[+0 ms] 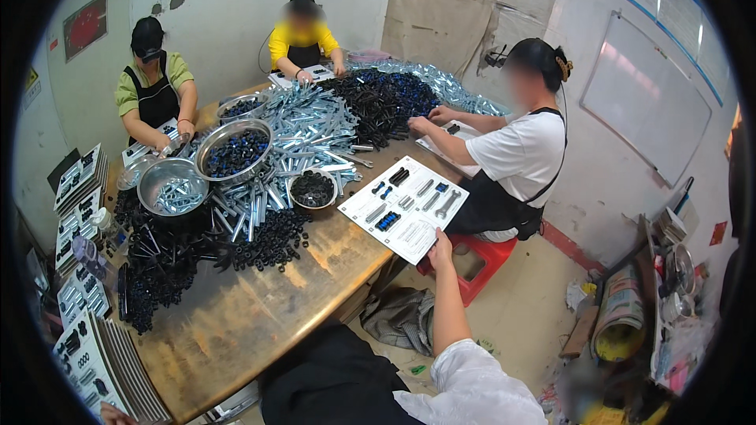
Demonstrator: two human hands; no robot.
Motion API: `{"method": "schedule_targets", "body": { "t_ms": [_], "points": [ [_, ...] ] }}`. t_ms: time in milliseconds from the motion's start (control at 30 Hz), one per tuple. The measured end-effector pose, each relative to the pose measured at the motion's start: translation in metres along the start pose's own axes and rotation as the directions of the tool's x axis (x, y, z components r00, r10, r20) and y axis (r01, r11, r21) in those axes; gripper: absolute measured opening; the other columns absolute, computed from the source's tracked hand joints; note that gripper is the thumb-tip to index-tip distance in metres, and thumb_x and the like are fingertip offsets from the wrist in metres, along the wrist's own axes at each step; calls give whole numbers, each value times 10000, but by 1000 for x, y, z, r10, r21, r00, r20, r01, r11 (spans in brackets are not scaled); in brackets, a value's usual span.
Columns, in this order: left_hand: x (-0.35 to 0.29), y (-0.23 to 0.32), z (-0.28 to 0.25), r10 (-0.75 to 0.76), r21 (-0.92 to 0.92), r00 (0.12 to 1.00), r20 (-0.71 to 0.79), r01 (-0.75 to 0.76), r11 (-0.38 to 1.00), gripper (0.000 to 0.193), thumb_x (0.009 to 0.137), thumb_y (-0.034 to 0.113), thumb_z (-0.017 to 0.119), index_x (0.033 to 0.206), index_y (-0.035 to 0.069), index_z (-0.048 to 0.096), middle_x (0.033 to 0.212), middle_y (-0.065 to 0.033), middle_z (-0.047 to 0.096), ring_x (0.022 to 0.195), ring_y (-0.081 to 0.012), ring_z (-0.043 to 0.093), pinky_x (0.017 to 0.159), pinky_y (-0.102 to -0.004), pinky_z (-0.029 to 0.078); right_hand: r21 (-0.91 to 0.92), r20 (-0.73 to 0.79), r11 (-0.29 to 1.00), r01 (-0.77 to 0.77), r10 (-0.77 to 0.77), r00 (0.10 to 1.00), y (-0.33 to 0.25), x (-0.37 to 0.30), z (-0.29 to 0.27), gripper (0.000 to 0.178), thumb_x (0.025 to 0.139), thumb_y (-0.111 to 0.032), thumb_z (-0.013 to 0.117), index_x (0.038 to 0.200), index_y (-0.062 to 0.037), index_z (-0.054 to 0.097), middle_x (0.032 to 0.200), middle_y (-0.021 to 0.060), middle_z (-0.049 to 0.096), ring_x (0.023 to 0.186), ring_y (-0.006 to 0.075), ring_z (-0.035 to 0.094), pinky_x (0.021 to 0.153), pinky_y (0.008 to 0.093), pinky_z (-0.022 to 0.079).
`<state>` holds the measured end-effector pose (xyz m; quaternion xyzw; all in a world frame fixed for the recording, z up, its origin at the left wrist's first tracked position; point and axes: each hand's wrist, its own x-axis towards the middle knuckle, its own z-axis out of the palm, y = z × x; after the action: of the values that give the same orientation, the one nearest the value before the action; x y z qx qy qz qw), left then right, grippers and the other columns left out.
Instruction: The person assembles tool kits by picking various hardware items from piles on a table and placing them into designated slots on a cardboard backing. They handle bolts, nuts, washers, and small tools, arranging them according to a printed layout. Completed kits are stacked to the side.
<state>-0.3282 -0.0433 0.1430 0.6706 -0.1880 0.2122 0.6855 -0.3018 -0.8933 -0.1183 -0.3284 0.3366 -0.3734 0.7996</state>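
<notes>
My right hand (442, 250) grips the near corner of a white printed board (366, 206), with its fingers closed on the edge. Fixed to that board are a small open-end wrench (448, 204), metal tubes, and black and blue parts. It is held out over the table's right edge. At the lower left, only a bit of my left hand (116, 415) shows, beside a stack of similar filled boards (85, 358). Its fingers are mostly cut off by the picture's rim, so what they do is unclear.
Heaps of silver metal parts (315, 122) and black parts (169, 267) cover the wooden table (315, 283). Steel bowls (234, 177) stand among them. Three co-workers sit around it with boards. A red stool (472, 275) and a dark cloth (398, 319) are beside the table.
</notes>
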Motion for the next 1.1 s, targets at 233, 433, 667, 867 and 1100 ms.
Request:
{"method": "schedule_targets", "body": {
  "t_ms": [233, 433, 667, 867, 1100],
  "points": [
    [-1, -33, 73, -205, 73, 976, 76, 199, 977, 84, 939, 28, 538, 1001, 21, 594, 977, -105, 525, 745, -185, 534, 653, -300, 466, -134, -31, 982, 132, -137, 990, 16, 14, 26, 353, 1018, -100, 539, 1345, 33, 545, 1270, 132, 646, 1123, 260, 621, 985, 370, 478],
    [-2, -82, 129, -310, 9, 924, 224, 316, 949, 153, 936, 134, 633, 853, 20, 574, 772, -63, 549, 592, -128, 545, 530, -266, 443, -95, 12, 975, 200, -200, 980, 2, 24, 6, 361, 953, -5, 581, 1314, 10, 582, 1227, 111, 659, 1077, 242, 628, 940, 388, 513],
    [-13, -111, 229, -543, -58, 604, 584, 698, 714, 179, 966, 120, 597, 1063, -15, 665, 876, -70, 667, 670, -125, 615, 627, -247, 491, -199, -20, 978, 70, -75, 997, 1, -36, -7, 326, 1030, -91, 536, 1340, 6, 559, 1253, 108, 664, 1056, 241, 662, 881, 364, 539],
    [-48, -174, 360, -260, 248, -89, 962, 687, 683, 388, 1095, 258, 450, 1196, -22, 699, 877, -14, 680, 794, -79, 639, 721, -221, 518, -201, 0, 979, 43, -44, 999, 19, -131, 8, 336, 1039, -64, 505, 1365, 13, 532, 1273, 120, 645, 1093, 237, 645, 889, 356, 542],
    [-86, -203, 390, -422, 216, -14, 906, 875, 434, 442, 1093, 346, 434, 1115, -19, 683, 873, -46, 669, 734, -121, 649, 674, -242, 532, -176, -34, 983, -52, 47, 998, 53, -246, 14, 364, 1048, -61, 502, 1398, 35, 490, 1322, 145, 604, 1133, 263, 627, 954, 393, 537]
  ]
}}
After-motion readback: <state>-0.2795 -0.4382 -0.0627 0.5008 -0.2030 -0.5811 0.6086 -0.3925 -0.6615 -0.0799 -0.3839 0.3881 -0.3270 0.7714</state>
